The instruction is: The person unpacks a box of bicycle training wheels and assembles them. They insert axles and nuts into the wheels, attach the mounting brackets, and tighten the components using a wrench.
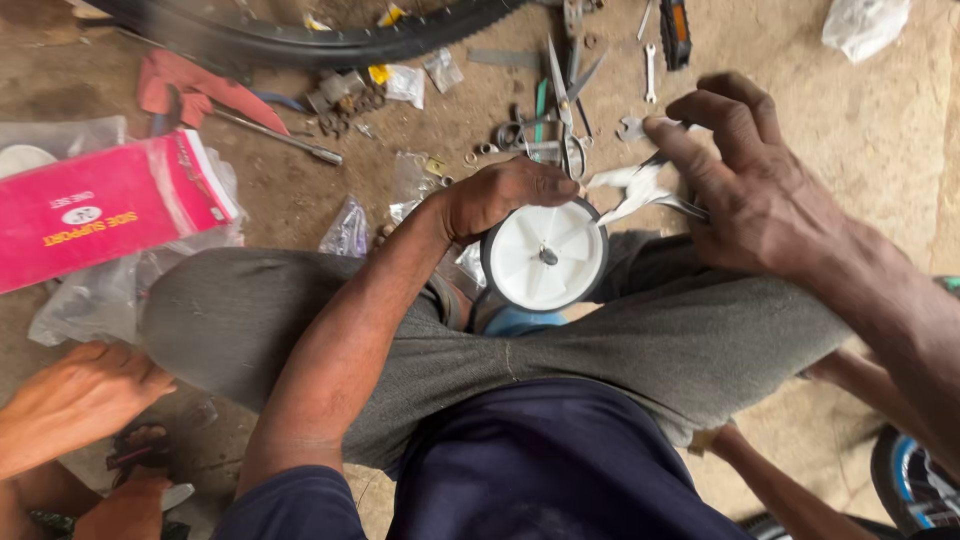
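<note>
**A:** Status on the hands?

**B:** My left hand point(505, 195) is clamped over the top rim of the small white plastic wheel with a black rubber tyre point(545, 257). The wheel stands on edge between my knees, hub facing me. My right hand point(745, 170) is closed on the white bent metal bracket point(632, 190), fingers wrapped over it, just right of the wheel; the bracket tip meets the tyre edge.

**A:** What's around it?

**B:** I'm sitting on the dirt floor point(880, 110) in grey trousers point(640, 340). Beyond the hands there's a pair of steel scissors point(567, 105), a small flat spanner point(650, 72) and loose nuts. Further left lie a pink cardboard box in a clear bag point(105, 205) and a red cloth point(190, 85). A black bicycle tyre point(330, 40) runs along the top. Another person's hand point(75, 400) is low on the left, well apart from mine.
</note>
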